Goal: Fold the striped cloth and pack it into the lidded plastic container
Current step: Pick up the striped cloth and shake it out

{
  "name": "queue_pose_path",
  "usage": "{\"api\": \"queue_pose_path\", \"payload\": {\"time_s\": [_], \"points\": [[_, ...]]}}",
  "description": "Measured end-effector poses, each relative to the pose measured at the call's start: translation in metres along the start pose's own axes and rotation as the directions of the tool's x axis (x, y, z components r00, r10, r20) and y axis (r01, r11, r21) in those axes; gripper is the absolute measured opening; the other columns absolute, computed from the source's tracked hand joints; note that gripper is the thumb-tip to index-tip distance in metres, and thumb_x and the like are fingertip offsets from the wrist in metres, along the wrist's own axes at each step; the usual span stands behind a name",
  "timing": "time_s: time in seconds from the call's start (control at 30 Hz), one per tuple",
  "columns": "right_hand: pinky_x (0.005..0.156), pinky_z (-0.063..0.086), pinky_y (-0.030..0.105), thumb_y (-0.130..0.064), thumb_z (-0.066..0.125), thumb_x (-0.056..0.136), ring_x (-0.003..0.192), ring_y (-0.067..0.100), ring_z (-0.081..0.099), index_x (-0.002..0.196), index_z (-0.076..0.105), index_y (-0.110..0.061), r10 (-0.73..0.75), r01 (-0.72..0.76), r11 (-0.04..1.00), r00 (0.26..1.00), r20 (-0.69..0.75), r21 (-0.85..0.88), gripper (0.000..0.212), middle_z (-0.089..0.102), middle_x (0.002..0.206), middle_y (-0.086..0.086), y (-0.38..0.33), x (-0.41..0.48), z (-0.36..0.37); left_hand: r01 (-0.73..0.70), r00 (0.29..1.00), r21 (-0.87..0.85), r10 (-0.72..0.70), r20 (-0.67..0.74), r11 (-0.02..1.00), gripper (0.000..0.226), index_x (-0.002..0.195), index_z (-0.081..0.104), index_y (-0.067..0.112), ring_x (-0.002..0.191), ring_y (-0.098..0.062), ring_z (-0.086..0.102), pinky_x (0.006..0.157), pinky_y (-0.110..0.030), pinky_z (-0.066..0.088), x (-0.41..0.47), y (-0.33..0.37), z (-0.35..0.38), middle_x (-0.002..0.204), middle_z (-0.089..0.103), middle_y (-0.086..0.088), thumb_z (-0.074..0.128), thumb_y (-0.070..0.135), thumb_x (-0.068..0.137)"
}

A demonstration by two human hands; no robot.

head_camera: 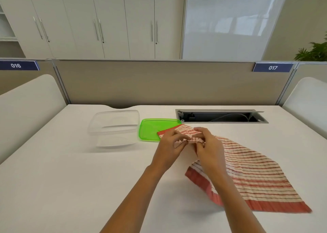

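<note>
A red-and-white striped cloth hangs lifted over the white table, its lower part trailing down to the right. Both hands pinch a bunched edge at its top: my left hand and my right hand are side by side, fingers closed on the fabric. A clear plastic container stands open at the back left of the hands. Its green lid lies flat beside it, with a corner of the cloth overlapping the lid's right side.
An open cable tray is sunk into the table at the back right. A beige partition closes off the far edge, and white side panels flank the desk. Bare white table lies to the front left.
</note>
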State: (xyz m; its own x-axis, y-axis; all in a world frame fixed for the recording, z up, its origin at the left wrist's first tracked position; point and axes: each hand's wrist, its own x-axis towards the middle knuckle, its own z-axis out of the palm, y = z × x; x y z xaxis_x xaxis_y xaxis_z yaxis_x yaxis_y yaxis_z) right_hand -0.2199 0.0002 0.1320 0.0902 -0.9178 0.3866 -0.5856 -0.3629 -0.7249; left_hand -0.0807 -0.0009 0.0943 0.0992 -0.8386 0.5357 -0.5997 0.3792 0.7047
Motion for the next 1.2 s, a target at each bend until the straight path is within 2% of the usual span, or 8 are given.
{"api": "queue_pose_path", "payload": {"time_s": [0.17,0.33,0.47,0.63,0.9,1.0,1.07,1.2], "points": [[0.083,0.055,0.029,0.012,0.049,0.077,0.090,0.008,0.066,0.101,0.070,-0.019,-0.107,0.123,0.977,0.989,-0.101,0.173,0.044,0.072,0.094,-0.007,-0.041,0.012,-0.044,0.025,0.999,0.069,-0.023,-0.032,0.997,0.015,0.090,0.072,0.009,0.080,-0.016,0.052,0.070,-0.017,0.034,0.011,-0.004,-0.001,0.085,0.058,-0.005,0.072,0.018,0.078],[0.082,0.051,0.011,0.008,0.054,0.079,0.088,-0.006,0.065,0.098,0.071,-0.026,-0.186,0.242,0.934,0.957,-0.221,0.263,0.043,0.069,0.090,-0.020,-0.068,0.024,-0.086,0.177,0.984,-0.043,-0.178,-0.017,0.983,0.005,0.073,0.071,0.013,0.054,0.003,0.049,0.052,-0.017,0.035,0.011,-0.011,-0.003,0.059,0.060,0.011,0.069,0.012,0.078],[0.079,0.052,0.009,0.001,0.060,0.082,0.081,-0.012,0.064,0.099,0.068,-0.034,-0.237,0.303,0.940,0.911,-0.337,0.159,0.039,0.065,0.088,-0.026,-0.061,0.037,-0.122,0.339,0.918,-0.210,-0.371,-0.141,0.917,0.009,0.080,0.075,0.004,0.066,-0.011,0.061,0.068,-0.023,0.050,0.018,-0.022,-0.032,0.071,0.073,-0.008,0.069,-0.001,0.076],[0.070,0.044,-0.004,-0.009,0.062,0.084,0.076,-0.009,0.062,0.100,0.071,-0.031,-0.186,0.182,0.982,0.924,-0.335,-0.045,0.028,0.067,0.084,-0.014,-0.027,0.051,-0.151,0.237,0.913,-0.369,-0.336,-0.232,0.899,0.021,0.097,0.068,-0.009,0.062,0.006,0.064,0.069,-0.011,0.053,0.030,-0.024,-0.108,0.061,0.072,0.016,0.065,-0.011,0.076],[0.067,0.039,0.013,-0.018,0.067,0.083,0.079,0.014,0.057,0.096,0.074,-0.015,-0.044,0.012,0.986,0.981,-0.189,-0.165,0.014,0.069,0.083,0.003,0.011,0.066,-0.140,0.073,0.852,-0.583,-0.355,-0.386,0.809,0.007,0.076,0.078,0.028,0.058,0.001,0.065,0.057,-0.014,0.055,0.042,0.003,-0.194,0.066,0.075,0.015,0.071,0.026,0.077],[0.068,0.041,0.000,-0.024,0.070,0.081,0.080,0.017,0.062,0.091,0.073,-0.020,0.012,-0.027,0.997,0.981,-0.195,-0.076,0.011,0.071,0.083,0.004,0.020,0.066,-0.142,0.085,0.858,-0.590,-0.360,-0.367,0.803,0.018,0.079,0.078,0.028,0.064,-0.002,0.070,0.058,-0.017,0.057,0.038,0.004,-0.211,0.072,0.076,0.012,0.075,0.039,0.066],[0.080,0.050,0.012,-0.029,0.074,0.076,0.082,0.017,0.066,0.089,0.074,-0.023,0.071,-0.044,0.992,0.972,-0.226,0.119,0.015,0.073,0.083,0.002,0.021,0.064,-0.149,0.105,0.878,-0.648,-0.376,-0.296,0.754,0.025,0.085,0.078,0.025,0.071,-0.005,0.072,0.063,-0.020,0.059,0.033,-0.002,-0.223,0.080,0.078,0.009,0.076,0.040,0.065],[0.070,0.057,0.016,-0.029,0.075,0.068,0.070,0.003,0.070,0.080,0.076,-0.024,0.101,0.024,0.688,0.987,-0.129,0.726,0.013,0.075,0.073,-0.008,0.015,0.062,-0.160,0.271,0.902,-0.742,-0.431,-0.027,0.614,0.032,0.088,0.076,0.021,0.073,-0.011,0.073,0.065,-0.027,0.060,0.023,-0.011,-0.234,0.082,0.078,0.004,0.075,0.044,0.065]]}}
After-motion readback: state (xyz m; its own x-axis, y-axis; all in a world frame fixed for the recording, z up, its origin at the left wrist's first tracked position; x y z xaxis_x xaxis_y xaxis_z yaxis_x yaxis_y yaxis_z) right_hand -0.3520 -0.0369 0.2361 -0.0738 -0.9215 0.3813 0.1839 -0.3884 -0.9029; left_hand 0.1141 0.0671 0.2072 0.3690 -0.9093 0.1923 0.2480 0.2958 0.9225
